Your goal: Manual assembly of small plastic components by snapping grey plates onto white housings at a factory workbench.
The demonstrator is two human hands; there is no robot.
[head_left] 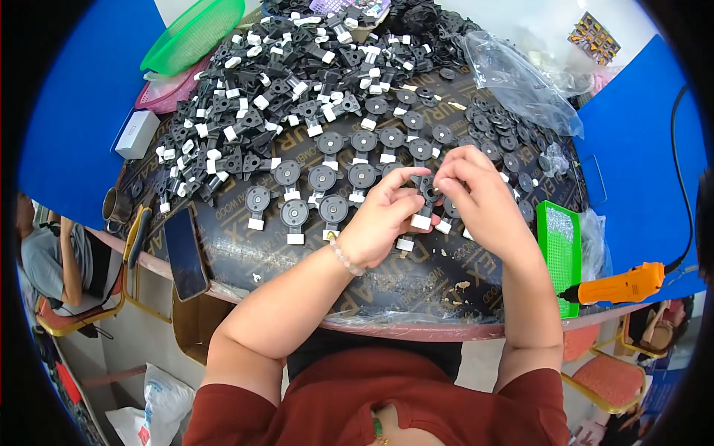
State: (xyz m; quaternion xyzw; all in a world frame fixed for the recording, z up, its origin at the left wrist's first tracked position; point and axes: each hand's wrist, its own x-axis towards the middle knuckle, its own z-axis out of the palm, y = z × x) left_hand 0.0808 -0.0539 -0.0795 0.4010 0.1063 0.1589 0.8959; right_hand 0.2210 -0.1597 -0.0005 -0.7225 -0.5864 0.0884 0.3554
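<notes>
Head view: left hand (381, 224) grips black part (426, 196), right hand (480, 195) curled, grip unclear, over lettered tabletop (390, 286).

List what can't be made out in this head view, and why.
Head view:
Right hand: whether its fingertips pinch something small; its own fingers hide this.
Underside of the black-and-white part: turned away, partly covered by the left hand.
Purple basket: far side cut off by the top edge.
</notes>
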